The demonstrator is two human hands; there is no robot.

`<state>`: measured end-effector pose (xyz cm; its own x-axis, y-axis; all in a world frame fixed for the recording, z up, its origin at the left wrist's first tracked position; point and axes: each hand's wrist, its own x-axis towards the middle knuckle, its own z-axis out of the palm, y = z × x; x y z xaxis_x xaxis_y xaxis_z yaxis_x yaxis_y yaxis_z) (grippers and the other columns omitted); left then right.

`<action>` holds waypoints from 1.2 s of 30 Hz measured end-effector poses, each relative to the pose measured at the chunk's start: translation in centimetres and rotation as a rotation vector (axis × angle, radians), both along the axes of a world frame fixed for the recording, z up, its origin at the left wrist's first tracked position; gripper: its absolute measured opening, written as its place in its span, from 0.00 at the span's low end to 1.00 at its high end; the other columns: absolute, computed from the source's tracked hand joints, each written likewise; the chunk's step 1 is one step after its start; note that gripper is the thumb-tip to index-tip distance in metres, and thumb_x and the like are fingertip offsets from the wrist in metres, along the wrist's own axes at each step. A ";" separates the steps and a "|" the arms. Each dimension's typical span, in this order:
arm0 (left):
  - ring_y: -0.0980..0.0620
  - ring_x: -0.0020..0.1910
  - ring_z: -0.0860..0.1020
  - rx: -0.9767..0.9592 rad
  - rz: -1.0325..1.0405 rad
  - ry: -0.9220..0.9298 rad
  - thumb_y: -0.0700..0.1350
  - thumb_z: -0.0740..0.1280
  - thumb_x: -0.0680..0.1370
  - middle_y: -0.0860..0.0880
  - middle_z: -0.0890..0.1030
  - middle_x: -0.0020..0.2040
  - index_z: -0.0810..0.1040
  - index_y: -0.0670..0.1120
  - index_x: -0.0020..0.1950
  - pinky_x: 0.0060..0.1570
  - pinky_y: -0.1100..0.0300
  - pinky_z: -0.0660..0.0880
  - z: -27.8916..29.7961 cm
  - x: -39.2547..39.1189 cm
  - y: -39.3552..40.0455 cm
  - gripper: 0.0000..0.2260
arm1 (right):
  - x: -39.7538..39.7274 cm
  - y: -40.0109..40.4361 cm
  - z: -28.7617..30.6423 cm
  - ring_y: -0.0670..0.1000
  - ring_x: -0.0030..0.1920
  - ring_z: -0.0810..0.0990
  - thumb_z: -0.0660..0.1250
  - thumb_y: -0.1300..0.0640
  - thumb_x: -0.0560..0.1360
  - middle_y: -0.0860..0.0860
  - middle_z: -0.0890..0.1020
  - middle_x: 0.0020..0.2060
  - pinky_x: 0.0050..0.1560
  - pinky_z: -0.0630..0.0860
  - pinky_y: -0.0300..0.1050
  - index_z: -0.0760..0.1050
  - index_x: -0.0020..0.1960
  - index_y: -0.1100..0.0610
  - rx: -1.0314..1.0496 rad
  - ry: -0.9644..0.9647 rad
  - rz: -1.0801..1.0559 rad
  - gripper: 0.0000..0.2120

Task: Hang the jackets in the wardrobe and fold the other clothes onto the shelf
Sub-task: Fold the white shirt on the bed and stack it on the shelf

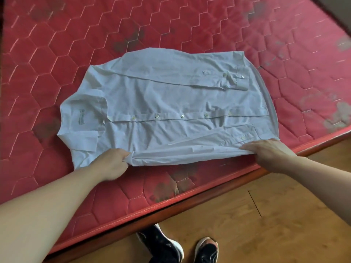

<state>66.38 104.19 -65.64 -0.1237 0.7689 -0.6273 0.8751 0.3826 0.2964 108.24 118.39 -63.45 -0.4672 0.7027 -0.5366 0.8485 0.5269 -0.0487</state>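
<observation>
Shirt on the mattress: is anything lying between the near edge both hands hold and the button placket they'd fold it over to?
Nothing visible. The left hand and right hand grip the shirt by its near edge; only its own folded sleeve lies there.

The shirt (167,111) lies on the mattress (209,25), collar left, near its front edge.

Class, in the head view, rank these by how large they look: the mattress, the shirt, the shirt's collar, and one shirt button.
1. mattress
2. shirt
3. collar
4. button

This is size as it appears in the view; the gaps are wide enough that nearness to the camera does not change the order.
</observation>
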 end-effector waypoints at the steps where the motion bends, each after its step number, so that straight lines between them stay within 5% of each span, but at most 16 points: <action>1: 0.47 0.40 0.76 -0.023 -0.006 -0.008 0.36 0.61 0.74 0.50 0.76 0.36 0.72 0.47 0.35 0.34 0.57 0.67 0.5 -0.1 0.5 0.10 | 0.0 0.3 0.3 0.50 0.53 0.79 0.57 0.64 0.71 0.43 0.82 0.54 0.51 0.69 0.46 0.76 0.58 0.43 -0.035 -0.049 0.002 0.23; 6: 0.48 0.37 0.72 -0.062 -0.023 -0.058 0.39 0.59 0.77 0.49 0.73 0.35 0.69 0.46 0.34 0.35 0.56 0.64 3.1 -1.5 4.3 0.11 | -0.5 3.7 1.5 0.53 0.39 0.78 0.55 0.66 0.71 0.50 0.81 0.37 0.41 0.74 0.50 0.73 0.41 0.55 -0.226 -0.018 -0.189 0.10; 10: 0.47 0.40 0.76 0.013 0.002 -0.081 0.38 0.58 0.77 0.47 0.78 0.38 0.73 0.43 0.37 0.38 0.56 0.69 4.6 -3.4 8.0 0.09 | -2.8 7.1 3.1 0.50 0.30 0.70 0.55 0.65 0.75 0.51 0.74 0.29 0.32 0.67 0.45 0.66 0.33 0.57 -0.181 0.031 -0.329 0.13; 17: 0.42 0.41 0.77 0.232 0.097 -0.003 0.40 0.59 0.78 0.43 0.80 0.38 0.74 0.37 0.39 0.40 0.50 0.73 6.6 -6.8 15.1 0.11 | -7.1 13.5 5.7 0.50 0.30 0.68 0.56 0.64 0.76 0.52 0.71 0.28 0.30 0.62 0.43 0.64 0.31 0.59 -0.020 0.119 -0.411 0.15; 24: 0.45 0.43 0.71 0.355 0.113 0.125 0.37 0.59 0.77 0.48 0.73 0.37 0.68 0.48 0.33 0.38 0.57 0.62 5.9 -8.3 22.5 0.14 | -9.3 21.1 4.9 0.55 0.32 0.71 0.58 0.63 0.75 0.54 0.73 0.29 0.32 0.66 0.46 0.65 0.30 0.59 0.000 0.172 -0.434 0.15; 31: 0.43 0.45 0.73 0.347 0.171 0.208 0.37 0.62 0.74 0.47 0.75 0.42 0.70 0.52 0.32 0.43 0.54 0.69 4.2 -10.3 29.1 0.14 | -11.7 29.2 2.8 0.56 0.32 0.69 0.58 0.66 0.72 0.55 0.70 0.27 0.32 0.66 0.46 0.67 0.30 0.60 0.043 0.183 -0.353 0.12; 36: 0.44 0.46 0.71 0.298 0.212 0.247 0.34 0.60 0.73 0.47 0.75 0.42 0.70 0.49 0.35 0.41 0.55 0.64 2.4 -11.3 32.9 0.12 | -13.3 32.9 0.6 0.56 0.32 0.67 0.60 0.66 0.70 0.56 0.71 0.29 0.30 0.62 0.45 0.70 0.33 0.65 0.064 0.153 -0.341 0.08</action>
